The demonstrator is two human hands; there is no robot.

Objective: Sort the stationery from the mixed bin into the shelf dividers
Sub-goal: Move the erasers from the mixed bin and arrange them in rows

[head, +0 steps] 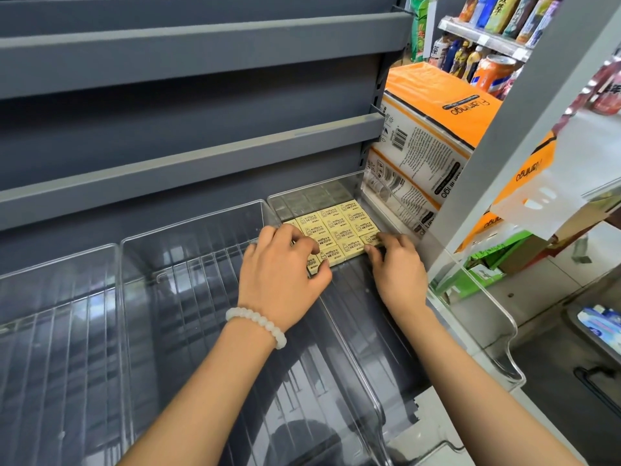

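Several cream erasers with black print lie flat in neat rows at the back of the rightmost clear divider tray on the bottom shelf. My left hand, which wears a white bead bracelet, has curled fingers over the front-left erasers, with its thumb against the front edge of one. My right hand pinches the front-right eraser between fingertip and thumb. The mixed bin is not in view.
Two more clear divider trays, a middle one and a left one, sit on the same shelf. Grey shelf boards rise above. Orange tissue packs stand right of the trays behind a grey post. Drink bottles fill a far shelf.
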